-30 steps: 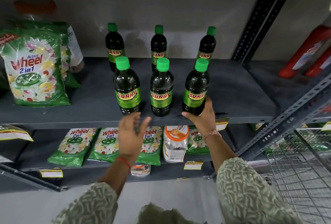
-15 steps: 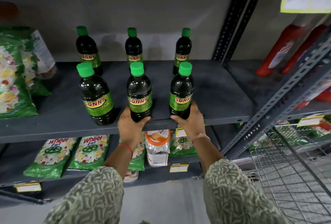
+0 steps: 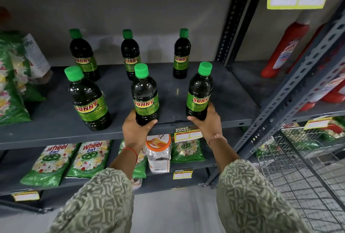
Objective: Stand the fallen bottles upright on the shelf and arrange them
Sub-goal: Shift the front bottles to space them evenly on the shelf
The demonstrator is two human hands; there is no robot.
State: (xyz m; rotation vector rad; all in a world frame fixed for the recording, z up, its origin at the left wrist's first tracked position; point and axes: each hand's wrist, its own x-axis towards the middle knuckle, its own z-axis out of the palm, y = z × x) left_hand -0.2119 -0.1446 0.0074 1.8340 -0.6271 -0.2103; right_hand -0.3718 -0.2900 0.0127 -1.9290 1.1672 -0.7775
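Observation:
Several dark bottles with green caps and SUNNY labels stand upright in two rows on the grey shelf [image 3: 56, 115]. My left hand [image 3: 135, 130] grips the base of the front middle bottle [image 3: 145, 96]. My right hand [image 3: 210, 120] cups the base of the front right bottle [image 3: 199, 92]. The front left bottle [image 3: 87, 100] stands free. Behind them are the back left bottle [image 3: 84, 55], back middle bottle [image 3: 130, 53] and back right bottle [image 3: 181, 53]. No bottle lies on its side.
Green Wheel detergent packs [image 3: 11, 87] fill the shelf's left end, and more Wheel packs [image 3: 89, 158] lie below beside an orange-lidded jar [image 3: 158, 153]. Red bottles [image 3: 283, 48] stand in the right bay. A slanted metal upright [image 3: 291, 94] and a wire basket [image 3: 306, 173] are at right.
My left hand rose from below the shelf edge and closed on the front middle bottle. The front bottles now stand wider apart, the right one further right. My view has shifted right.

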